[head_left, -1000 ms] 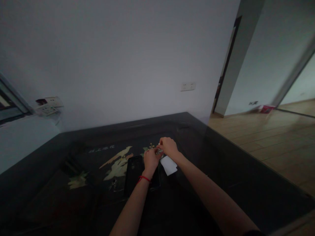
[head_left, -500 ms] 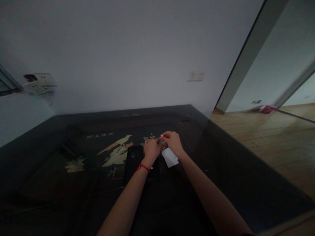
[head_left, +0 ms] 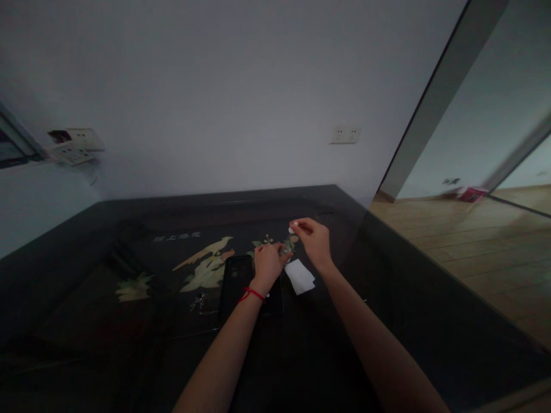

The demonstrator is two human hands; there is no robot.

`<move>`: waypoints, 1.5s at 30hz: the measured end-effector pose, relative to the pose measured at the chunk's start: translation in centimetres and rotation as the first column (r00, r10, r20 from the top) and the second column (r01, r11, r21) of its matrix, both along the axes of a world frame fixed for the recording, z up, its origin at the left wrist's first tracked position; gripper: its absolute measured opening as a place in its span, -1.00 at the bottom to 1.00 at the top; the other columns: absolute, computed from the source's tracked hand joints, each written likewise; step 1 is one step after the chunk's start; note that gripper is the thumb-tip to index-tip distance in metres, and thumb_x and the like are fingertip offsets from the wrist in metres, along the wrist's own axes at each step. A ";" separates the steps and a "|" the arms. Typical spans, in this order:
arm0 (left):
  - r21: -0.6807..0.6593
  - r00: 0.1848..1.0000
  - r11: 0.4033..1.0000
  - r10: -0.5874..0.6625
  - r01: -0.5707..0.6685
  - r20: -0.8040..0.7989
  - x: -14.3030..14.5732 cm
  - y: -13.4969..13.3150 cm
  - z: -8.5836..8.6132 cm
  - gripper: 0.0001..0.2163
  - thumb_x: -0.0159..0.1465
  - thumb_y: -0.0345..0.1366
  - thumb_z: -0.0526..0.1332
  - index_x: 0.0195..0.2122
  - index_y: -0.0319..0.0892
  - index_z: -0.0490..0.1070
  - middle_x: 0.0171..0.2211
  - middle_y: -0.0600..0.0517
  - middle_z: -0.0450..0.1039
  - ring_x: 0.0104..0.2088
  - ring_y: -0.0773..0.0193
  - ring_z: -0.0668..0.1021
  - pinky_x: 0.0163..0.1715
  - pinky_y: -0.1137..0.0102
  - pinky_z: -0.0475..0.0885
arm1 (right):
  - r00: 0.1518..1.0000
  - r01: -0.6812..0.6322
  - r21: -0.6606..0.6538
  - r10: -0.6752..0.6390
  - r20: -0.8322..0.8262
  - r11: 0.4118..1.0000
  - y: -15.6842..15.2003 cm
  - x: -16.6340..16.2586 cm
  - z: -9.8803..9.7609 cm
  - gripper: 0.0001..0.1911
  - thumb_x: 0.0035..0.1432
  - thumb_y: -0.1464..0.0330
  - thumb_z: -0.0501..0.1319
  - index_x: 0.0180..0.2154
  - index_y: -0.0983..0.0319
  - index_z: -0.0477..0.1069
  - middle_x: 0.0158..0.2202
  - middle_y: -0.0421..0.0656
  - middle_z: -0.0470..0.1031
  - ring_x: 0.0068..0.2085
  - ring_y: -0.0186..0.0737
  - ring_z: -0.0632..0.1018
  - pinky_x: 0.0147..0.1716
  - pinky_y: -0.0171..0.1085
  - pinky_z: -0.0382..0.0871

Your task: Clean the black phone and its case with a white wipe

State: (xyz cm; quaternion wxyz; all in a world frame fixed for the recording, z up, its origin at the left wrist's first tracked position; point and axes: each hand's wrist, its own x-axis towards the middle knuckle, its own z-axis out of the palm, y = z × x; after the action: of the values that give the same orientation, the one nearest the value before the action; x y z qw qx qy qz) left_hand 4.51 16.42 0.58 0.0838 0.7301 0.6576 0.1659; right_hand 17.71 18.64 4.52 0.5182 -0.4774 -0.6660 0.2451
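Note:
My left hand (head_left: 269,265), with a red string bracelet (head_left: 252,293) at its wrist, is closed around a small clear bottle (head_left: 285,249) above the dark table. Up and to the right of it, my right hand (head_left: 315,240) pinches a small white piece (head_left: 293,230) between thumb and fingertips. That piece is apart from the bottle's top; whether it is a lid cannot be made out. Below the right hand lies white paper (head_left: 300,277). A black tray-like object (head_left: 235,281) lies partly hidden under my left wrist and hand.
A tangle of small metal items (head_left: 198,302) lies left of the black object. The dark glossy table (head_left: 172,215) carries a bird-and-flower picture (head_left: 206,269) and meets a wall with a socket (head_left: 345,135). Its right edge drops to a wooden floor (head_left: 447,241).
My right hand has moved up and right, away from the bottle, with the white piece in its fingers. The bottle now shows more clearly in my left hand, which has barely moved.

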 end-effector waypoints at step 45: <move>0.053 0.999 0.999 0.014 -0.012 -0.036 -0.1 0.2 -1.1 -0.67 0.28 -0.14 0.14 -0.01 -0.20 0.35 -0.02 -0.08 0.39 -0.06 0.16 0.47 -0.06 0.10 0.39 | 0.945 -0.019 -0.175 0.075 0.318 0.984 1.2 -1.2 -4.8 -0.68 0.26 0.26 0.16 -0.01 0.27 0.33 -0.02 -0.07 0.40 -0.11 -0.17 0.50 -0.14 -0.08 0.45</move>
State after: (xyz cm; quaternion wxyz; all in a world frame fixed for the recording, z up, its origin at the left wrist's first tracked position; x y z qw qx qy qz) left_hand 4.43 16.58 -0.57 0.0516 0.7307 0.6591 0.1704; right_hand 16.54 19.83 -0.25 0.3532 -0.5375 -0.7299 0.2316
